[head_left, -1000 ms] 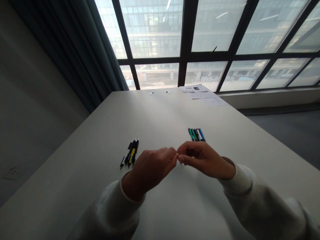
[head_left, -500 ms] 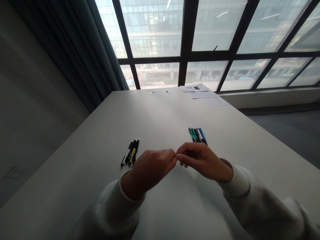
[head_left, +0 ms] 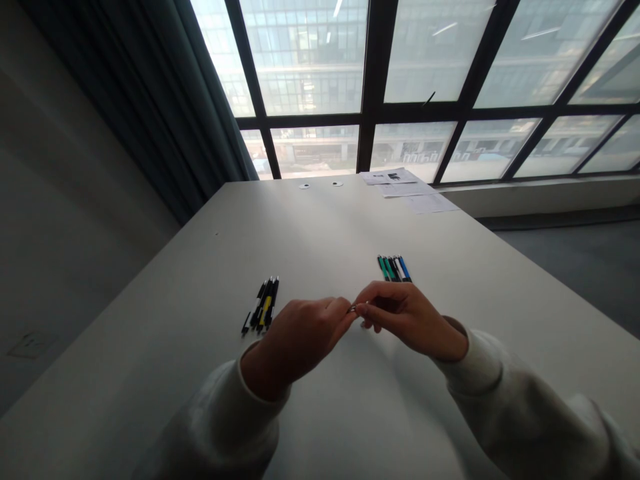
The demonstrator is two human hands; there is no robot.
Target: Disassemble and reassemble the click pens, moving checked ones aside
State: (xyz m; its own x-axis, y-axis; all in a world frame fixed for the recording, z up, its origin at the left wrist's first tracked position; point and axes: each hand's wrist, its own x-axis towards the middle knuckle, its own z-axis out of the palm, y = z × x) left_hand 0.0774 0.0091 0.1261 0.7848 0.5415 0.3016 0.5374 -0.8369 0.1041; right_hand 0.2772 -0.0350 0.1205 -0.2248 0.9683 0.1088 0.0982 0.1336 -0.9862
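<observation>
My left hand (head_left: 305, 340) is closed, its back turned to me, over the near middle of the table. Its thumb and fingertips meet those of my right hand (head_left: 400, 317), which is closed in a pinch. A small, thin, dark piece with a metallic glint (head_left: 353, 309) shows between the two hands; its kind is too small to make out. Whatever lies inside my left fist is hidden. Left of that hand lies a loose group of black pens (head_left: 263, 303), one with a yellow section. Beyond my right hand several green, black, white and blue pens (head_left: 394, 268) lie side by side, their near ends covered.
The white table (head_left: 300, 233) stretches to the window (head_left: 310, 67). Paper sheets (head_left: 415, 193) lie at its far right corner, and two small round fittings (head_left: 337, 184) sit near the far edge. A dark curtain (head_left: 150, 100) hangs at the left.
My right hand has shifted slightly up and away from my left hand. A little more of the small glinting piece shows between them. Both groups of pens lie as before.
</observation>
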